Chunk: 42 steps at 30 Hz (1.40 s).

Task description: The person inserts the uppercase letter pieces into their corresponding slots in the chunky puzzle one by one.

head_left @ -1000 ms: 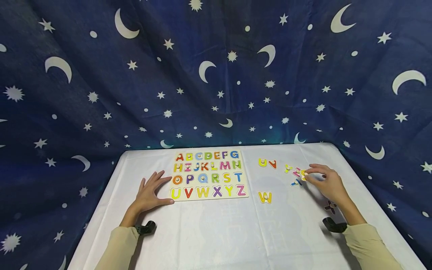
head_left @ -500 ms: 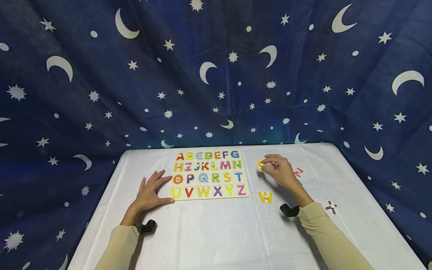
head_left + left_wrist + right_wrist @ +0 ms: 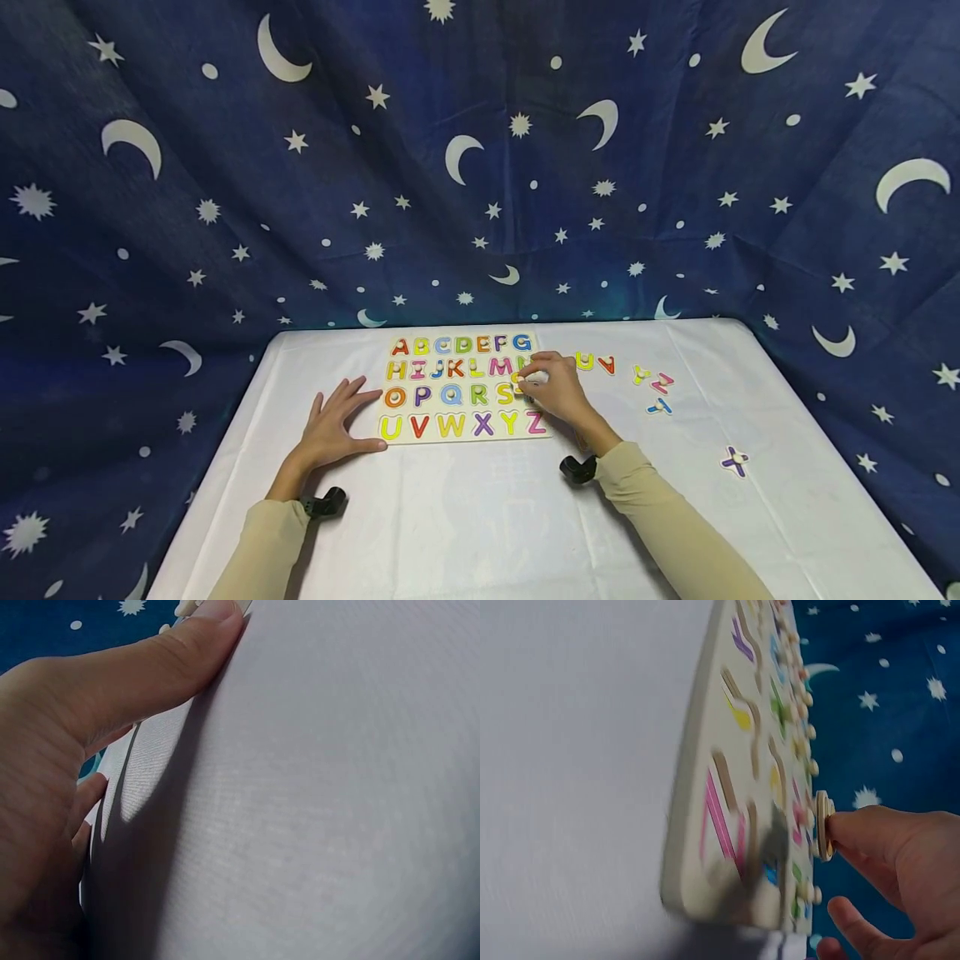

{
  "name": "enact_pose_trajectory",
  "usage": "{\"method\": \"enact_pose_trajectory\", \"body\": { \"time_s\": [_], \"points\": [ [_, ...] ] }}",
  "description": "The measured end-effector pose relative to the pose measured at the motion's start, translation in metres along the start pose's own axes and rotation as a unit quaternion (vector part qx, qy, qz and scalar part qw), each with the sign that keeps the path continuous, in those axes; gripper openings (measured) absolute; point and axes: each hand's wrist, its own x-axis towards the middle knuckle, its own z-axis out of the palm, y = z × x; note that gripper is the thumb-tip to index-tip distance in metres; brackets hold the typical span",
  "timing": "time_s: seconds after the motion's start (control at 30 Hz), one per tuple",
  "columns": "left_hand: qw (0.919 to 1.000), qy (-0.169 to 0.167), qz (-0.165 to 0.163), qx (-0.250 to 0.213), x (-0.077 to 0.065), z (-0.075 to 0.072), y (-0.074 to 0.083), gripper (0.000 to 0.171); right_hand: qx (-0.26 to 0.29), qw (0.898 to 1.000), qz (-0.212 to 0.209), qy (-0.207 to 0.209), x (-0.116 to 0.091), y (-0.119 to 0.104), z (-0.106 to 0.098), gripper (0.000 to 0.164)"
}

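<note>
My right hand pinches a yellow letter S puzzle piece by its knob, over the right part of the alphabet puzzle board. In the right wrist view the piece is seen edge-on between thumb and fingers, above the board's surface. Below it is the printed S recess. My left hand lies spread at the board's left side, its thumb at the lower left corner and index fingertip at the edge. Knobbed letters fill the upper rows; the bottom row shows bare recesses.
Right of the board lie loose letters: a yellow U, a red V, a yellow Y, a pink Z, a blue T and a purple X. A starry blue cloth hangs behind the white table.
My right hand has carried the yellow S from the loose letters on the right, leftward past the U and V, to over the board. My left hand has stayed in place.
</note>
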Motion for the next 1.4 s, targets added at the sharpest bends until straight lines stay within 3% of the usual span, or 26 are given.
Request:
{"method": "enact_pose_trajectory", "body": {
  "time_s": [0.23,0.53,1.13,1.4],
  "points": [
    [1.0000,0.000,0.000,-0.001,0.001,-0.001,0.000,0.095,-0.033,0.999,-0.013,-0.002,-0.002,-0.008,0.021,0.010],
    [1.0000,0.000,-0.002,0.000,0.001,-0.001,0.000,0.095,-0.075,0.997,0.002,0.009,-0.005,-0.013,0.030,0.009],
    [0.9999,-0.005,-0.003,-0.009,0.002,0.000,-0.003,0.097,-0.088,0.996,0.003,-0.003,-0.005,-0.015,0.029,0.008],
    [0.9999,0.002,0.001,-0.011,0.001,0.001,-0.001,0.096,-0.057,0.997,-0.042,-0.014,-0.005,-0.003,0.014,0.028]
  ]
}}
